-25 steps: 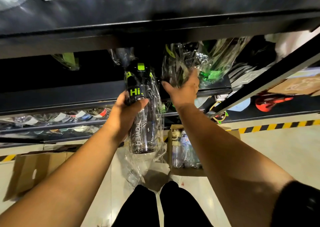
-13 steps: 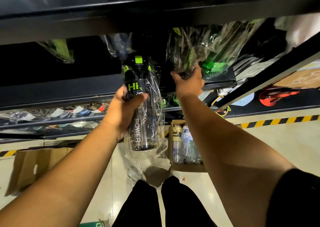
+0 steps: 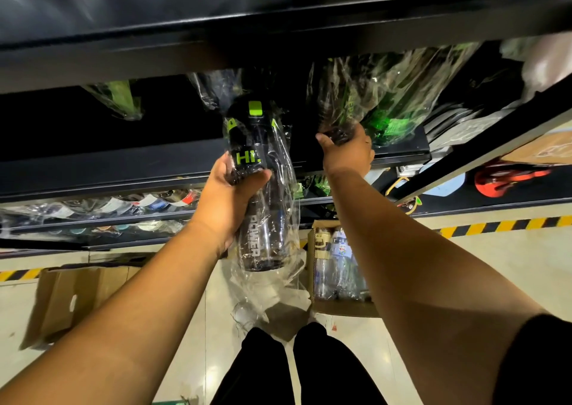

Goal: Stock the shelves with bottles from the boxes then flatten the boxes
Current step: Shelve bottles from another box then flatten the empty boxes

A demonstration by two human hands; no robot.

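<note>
Gripping a dark bottle (image 3: pixel 263 206) in a clear plastic sleeve, the left hand (image 3: pixel 227 201) wraps its upper body just below the green "Hi." print; the bottle stands upright in front of the black shelf (image 3: pixel 108 169), green-buttoned cap up. Right hand (image 3: pixel 346 152) clenched on the base of a wrapped bottle (image 3: pixel 349 107) sitting at the shelf's edge, among other wrapped stock. Open cardboard box (image 3: pixel 339 268) of clear bottles on the floor below; another box (image 3: pixel 80 296) lies to the left.

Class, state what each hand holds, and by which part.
The left hand grips the wrapped dark bottle around its upper body. The right hand grips the base of a wrapped bottle on the shelf.
</note>
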